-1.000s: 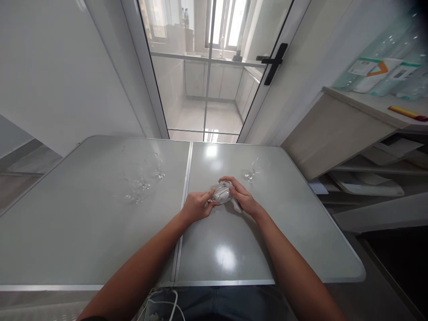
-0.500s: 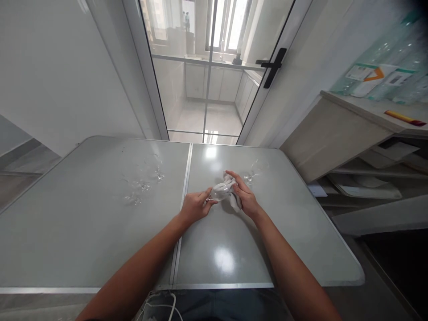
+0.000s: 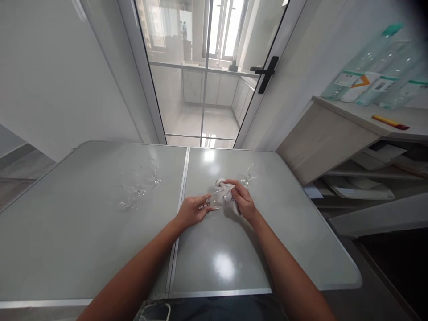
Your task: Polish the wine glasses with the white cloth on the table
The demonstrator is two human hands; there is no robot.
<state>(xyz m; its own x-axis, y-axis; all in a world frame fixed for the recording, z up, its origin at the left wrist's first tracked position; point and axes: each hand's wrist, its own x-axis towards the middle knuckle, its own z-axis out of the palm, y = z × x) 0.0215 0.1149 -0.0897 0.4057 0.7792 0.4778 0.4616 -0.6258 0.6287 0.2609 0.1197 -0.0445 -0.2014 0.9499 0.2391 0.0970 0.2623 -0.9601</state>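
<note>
My left hand [image 3: 194, 210] is closed around the base of a clear glass [image 3: 216, 203], which lies tilted sideways above the table. A white cloth [image 3: 224, 194] is bunched in my right hand [image 3: 243, 200] and pressed to the glass's bowl, part of it hanging below my fingers. Some of the glass is hidden by the cloth and fingers. Beyond my right hand stands another clear glass [image 3: 246, 180]. Several clear glasses [image 3: 140, 191] are grouped on the left half of the table, their outlines faint.
The pale table [image 3: 100, 249] has a metal seam [image 3: 183, 178] down its middle. A glass door [image 3: 217, 116] with a black handle [image 3: 267, 75] is behind it. At right, a shelf unit [image 3: 297, 138] holds plastic bottles [image 3: 371, 84], a yellow-and-red stick [image 3: 389, 122] and papers.
The cloth has shifted on the glass, and more of the clear bowl shows near my left fingers. The camera view has tilted slightly, moving the surroundings a little down and left.
</note>
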